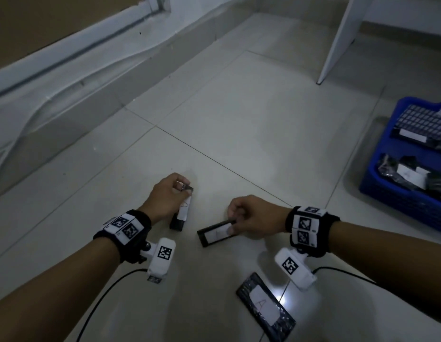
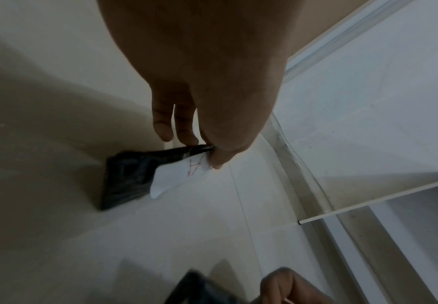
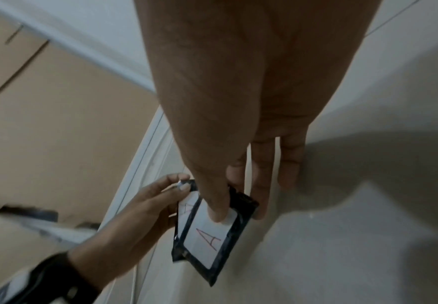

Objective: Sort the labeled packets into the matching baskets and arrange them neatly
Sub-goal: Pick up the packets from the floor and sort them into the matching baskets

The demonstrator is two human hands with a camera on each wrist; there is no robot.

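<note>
My left hand (image 1: 176,191) pinches the top end of a black packet (image 1: 182,213) whose white label reads A; in the left wrist view that packet (image 2: 127,179) hangs from the fingertips (image 2: 212,158) just above the floor. My right hand (image 1: 235,219) pinches a second black A-labeled packet (image 1: 215,234), thumb on its white label (image 3: 207,236). A third A packet (image 1: 265,306) lies flat on the floor near my right wrist. A blue basket (image 1: 377,191) at the right holds several black labeled packets.
The floor (image 1: 239,119) is pale tile. A wall base with a white frame (image 1: 66,58) runs along the left. A white furniture leg (image 1: 337,45) stands at the back right. Camera cables (image 1: 103,299) trail from both wrists.
</note>
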